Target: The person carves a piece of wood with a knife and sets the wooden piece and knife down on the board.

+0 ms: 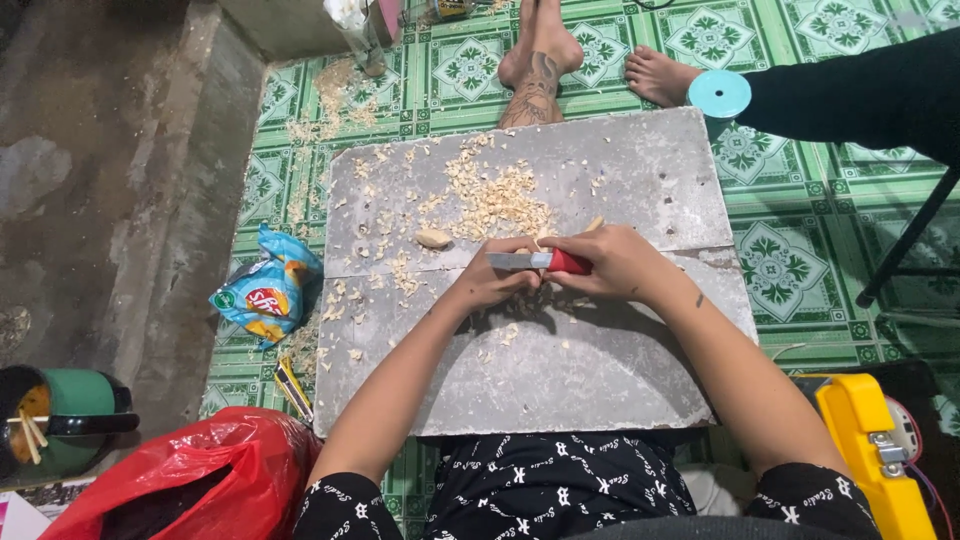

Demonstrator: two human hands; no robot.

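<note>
Over a grey board [600, 370] on the floor, my right hand [612, 262] grips a knife by its red handle [566, 262], the blade [512, 261] pointing left. My left hand [492, 284] is closed on a small pale wood piece just under the blade; most of that piece is hidden by the fingers. A pale carved chunk [433, 238] lies on the board left of my hands, beside a heap of wood shavings [497, 197].
A blue snack bag [268, 290] and a red plastic bag [205, 475] lie at the left. A yellow tool [868, 440] sits at the right. Another person's feet [545, 50] rest beyond the board. A round light-blue disc [719, 94] lies at the far right.
</note>
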